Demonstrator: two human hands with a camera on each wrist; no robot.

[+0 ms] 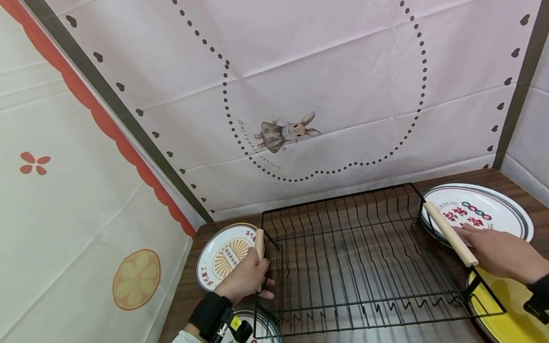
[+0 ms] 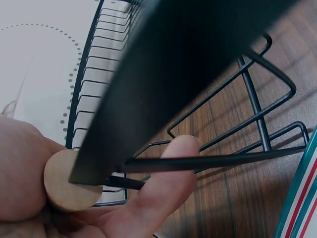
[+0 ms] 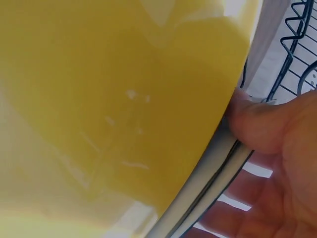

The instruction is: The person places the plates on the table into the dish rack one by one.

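Two hands hold a black wire rack on a brown worktop. The left hand is curled round the wooden handle on the rack's left end; the wrist view shows the round end of that handle tucked between thumb and fingers. The right hand is at the other handle, but I cannot tell if its fingers are wrapped round it or just resting beside it. The rack sits in the middle, with plates all around: one with a sun pattern just behind the left hand, a white one with red writing behind the right hand, and a yellow one just under the right wrist. It looks like the step is getting a good hold on both ends. Next, I think both hands need to move evenly, so the rack stays level and does not bump the plates.
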